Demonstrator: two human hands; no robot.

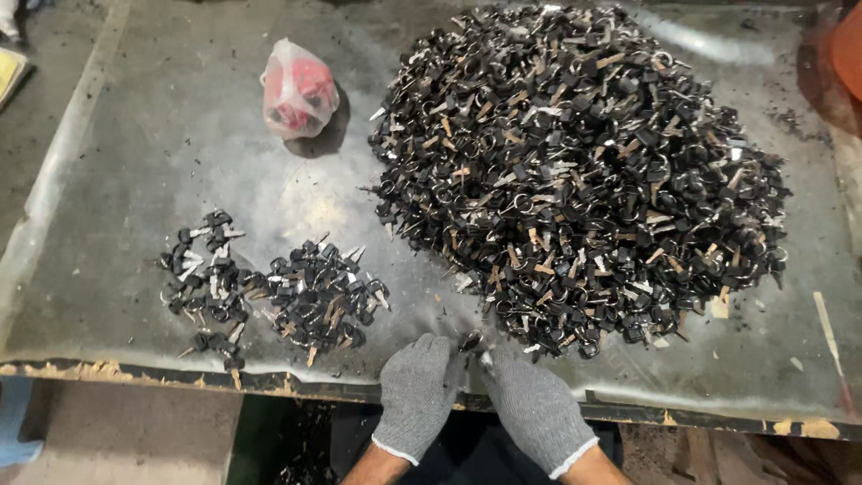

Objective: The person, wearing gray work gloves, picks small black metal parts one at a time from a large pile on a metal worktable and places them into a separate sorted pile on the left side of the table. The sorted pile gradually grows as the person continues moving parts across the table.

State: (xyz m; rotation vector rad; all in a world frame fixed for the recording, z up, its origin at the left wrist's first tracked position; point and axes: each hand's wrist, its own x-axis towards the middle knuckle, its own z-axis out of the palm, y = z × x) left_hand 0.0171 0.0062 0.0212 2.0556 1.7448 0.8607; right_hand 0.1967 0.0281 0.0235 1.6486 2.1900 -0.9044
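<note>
On the table [135,144], 2 small heaps of keys [269,292] lie at the left, set apart from the big pile [575,171], apparently sorted out. A tied plastic bag [298,90] sits behind. At the near edge, the left hand [419,388] and right hand [532,404], both gloved, pinch 1 black-headed key [470,341] between them.

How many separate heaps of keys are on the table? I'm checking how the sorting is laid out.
3: one big heap at the upper right, and two small heaps at the lower left, one left of the other. Stray keys aside.
</note>
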